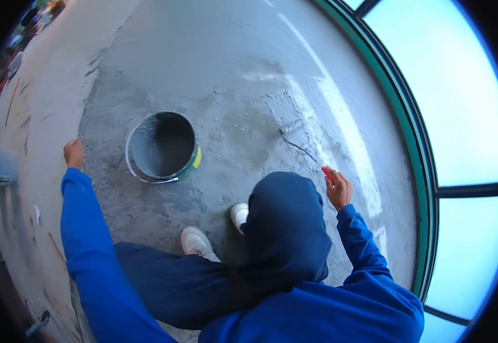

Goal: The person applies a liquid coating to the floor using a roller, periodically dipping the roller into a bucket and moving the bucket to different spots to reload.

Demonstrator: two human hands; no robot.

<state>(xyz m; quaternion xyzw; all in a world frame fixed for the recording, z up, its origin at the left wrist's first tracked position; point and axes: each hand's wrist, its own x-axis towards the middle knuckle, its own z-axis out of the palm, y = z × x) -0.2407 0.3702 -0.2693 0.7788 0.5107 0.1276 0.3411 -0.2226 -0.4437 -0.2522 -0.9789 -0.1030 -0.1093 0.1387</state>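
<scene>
My right hand (pixel 339 188) is closed around the red handle (pixel 328 175) of a small roller. The roller's thin, dark bent rod runs up to its head (pixel 293 127), which rests on the wet grey floor (pixel 232 131) beside a patch of textured marks. My left hand (pixel 74 154) is curled into a fist at the left, near the border between darker and paler floor, and nothing shows sticking out of it. Between my hands stands a bucket (pixel 166 146) with a wire handle and a yellow-green label. Its inside is coated grey.
My white shoes (pixel 197 243) are on the floor just below the bucket. A green-framed window (pixel 426 171) curves along the right side. Blurred items, among them a pale container (pixel 3 166), line the far left. A thin red stick (pixel 13 102) lies on the paler floor.
</scene>
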